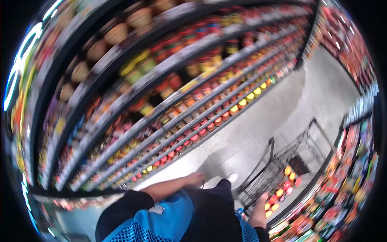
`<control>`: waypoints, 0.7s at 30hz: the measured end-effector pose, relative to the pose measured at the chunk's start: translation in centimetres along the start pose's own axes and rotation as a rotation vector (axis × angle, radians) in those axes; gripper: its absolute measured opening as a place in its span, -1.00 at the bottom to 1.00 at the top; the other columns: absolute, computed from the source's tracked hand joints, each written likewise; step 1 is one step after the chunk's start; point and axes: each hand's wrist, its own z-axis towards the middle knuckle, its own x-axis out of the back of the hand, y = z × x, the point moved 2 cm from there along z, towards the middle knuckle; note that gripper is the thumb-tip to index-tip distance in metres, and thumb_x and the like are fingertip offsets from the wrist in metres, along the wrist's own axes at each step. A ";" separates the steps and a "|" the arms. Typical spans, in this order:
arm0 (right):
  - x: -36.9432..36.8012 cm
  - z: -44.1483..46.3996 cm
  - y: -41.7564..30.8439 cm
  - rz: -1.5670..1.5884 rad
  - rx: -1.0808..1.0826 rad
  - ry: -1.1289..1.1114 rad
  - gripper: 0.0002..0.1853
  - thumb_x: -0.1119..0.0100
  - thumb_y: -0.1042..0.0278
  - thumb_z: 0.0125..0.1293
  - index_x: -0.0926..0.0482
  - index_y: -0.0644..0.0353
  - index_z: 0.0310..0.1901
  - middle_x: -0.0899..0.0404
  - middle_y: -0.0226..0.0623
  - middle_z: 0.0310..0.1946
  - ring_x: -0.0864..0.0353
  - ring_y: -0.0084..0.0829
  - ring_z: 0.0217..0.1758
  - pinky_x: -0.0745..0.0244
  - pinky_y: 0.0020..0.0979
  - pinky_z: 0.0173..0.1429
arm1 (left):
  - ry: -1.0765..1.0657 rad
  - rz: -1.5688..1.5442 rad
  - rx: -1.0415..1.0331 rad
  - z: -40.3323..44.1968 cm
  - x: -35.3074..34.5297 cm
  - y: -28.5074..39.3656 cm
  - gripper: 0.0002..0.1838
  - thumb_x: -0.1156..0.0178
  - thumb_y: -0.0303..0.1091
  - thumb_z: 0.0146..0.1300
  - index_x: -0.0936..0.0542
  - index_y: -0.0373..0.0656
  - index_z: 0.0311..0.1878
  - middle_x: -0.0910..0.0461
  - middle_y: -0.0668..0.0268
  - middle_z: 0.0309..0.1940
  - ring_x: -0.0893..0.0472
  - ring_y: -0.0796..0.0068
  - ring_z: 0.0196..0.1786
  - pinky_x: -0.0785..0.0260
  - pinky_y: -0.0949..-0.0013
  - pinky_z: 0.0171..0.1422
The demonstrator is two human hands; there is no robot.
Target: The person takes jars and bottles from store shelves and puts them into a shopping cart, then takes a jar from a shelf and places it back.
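My left hand (195, 180) hangs in front of my body, over the grey floor, near the lower shelves. Its fingers are blurred, and whether it holds anything cannot be made out. Beside the rear of a black wire shopping cart (258, 177) is my right hand (262, 199), its fingers smeared by motion near the cart's edge. Several red and yellow round-topped items (278, 193) show by the cart, next to my right hand. A dark object (299, 164) lies farther forward in the cart.
Long shelves (181, 92) packed with jars and packets run along the left. More stocked shelves (322, 205) stand close on the right, beyond the cart. A grey tiled floor (274, 105) stretches between them. Another display (342, 40) stands at the upper right.
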 end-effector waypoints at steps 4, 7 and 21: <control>-4.1 -13.0 -8.3 -0.404 0.247 -0.035 -0.29 0.30 -0.23 0.52 -0.40 0.31 0.30 -0.52 -0.10 0.20 -0.59 -0.08 0.11 -0.57 -0.13 0.06 | 0.091 0.085 -0.026 -1.7 3.2 -9.3 -0.70 -0.10 -0.11 0.32 -0.62 -0.13 -0.10 -0.65 0.22 -0.36 -0.64 0.40 -0.36 -0.55 0.25 -0.25; -6.2 -17.1 -8.9 -0.732 0.687 0.215 -0.33 0.15 -0.16 0.50 -0.47 0.49 0.09 -0.60 0.14 0.00 -0.62 0.02 0.02 -0.59 -0.11 0.01 | 0.286 -0.017 -0.122 -4.3 4.7 -16.9 -0.71 -0.12 -0.17 0.18 -0.68 -0.19 -0.27 -0.68 0.00 -0.33 -0.69 0.13 -0.21 -0.50 0.10 -0.05; -37.9 -48.4 26.7 -1.741 1.137 -1.375 -0.65 -0.09 0.17 0.34 -0.60 0.32 -0.07 -0.67 0.03 -0.22 -0.67 -0.13 -0.09 -0.50 -0.24 -0.01 | 0.636 -1.097 0.089 -21.7 8.2 -32.8 -0.80 -0.11 -0.42 0.15 -0.64 -0.25 -0.19 -0.64 0.24 -0.40 -0.61 0.42 -0.41 -0.48 0.35 -0.35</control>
